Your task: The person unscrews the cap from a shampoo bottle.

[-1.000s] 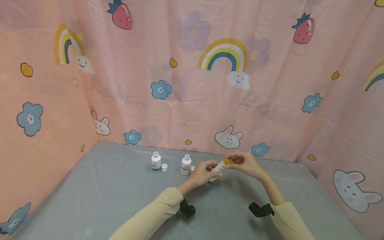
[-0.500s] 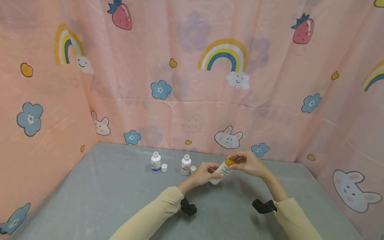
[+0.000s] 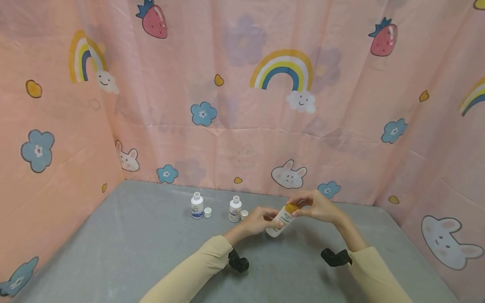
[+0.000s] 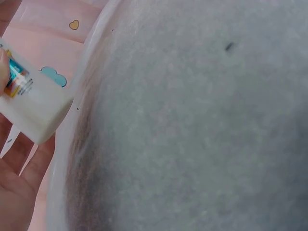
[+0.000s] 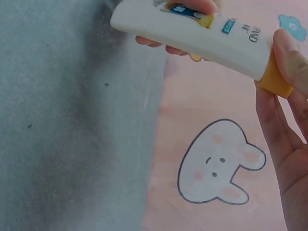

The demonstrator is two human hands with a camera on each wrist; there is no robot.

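Observation:
A flat white bottle (image 3: 281, 220) with an orange-yellow cap (image 3: 291, 208) is held tilted over the grey table, cap end up and to the right. My left hand (image 3: 257, 220) grips its body, thumb across the printed label, as the left wrist view shows with the bottle's base (image 4: 41, 115) uncovered. My right hand (image 3: 316, 207) pinches the cap between thumb and fingers. In the right wrist view the cap (image 5: 275, 79) sits on the bottle's end, right against the body (image 5: 231, 45).
Left of my hands stand two small white bottles without caps, one farther left (image 3: 197, 206) and one nearer (image 3: 235, 209). Beside each lies a white cap, the left one (image 3: 207, 212) and the right one (image 3: 244, 215). A pink printed curtain (image 3: 242, 147) hangs behind the grey table (image 3: 151, 252).
Both hands and the held bottle have shifted slightly right and down toward me. More of the bottle's label shows now. The small bottles and their caps stay put.

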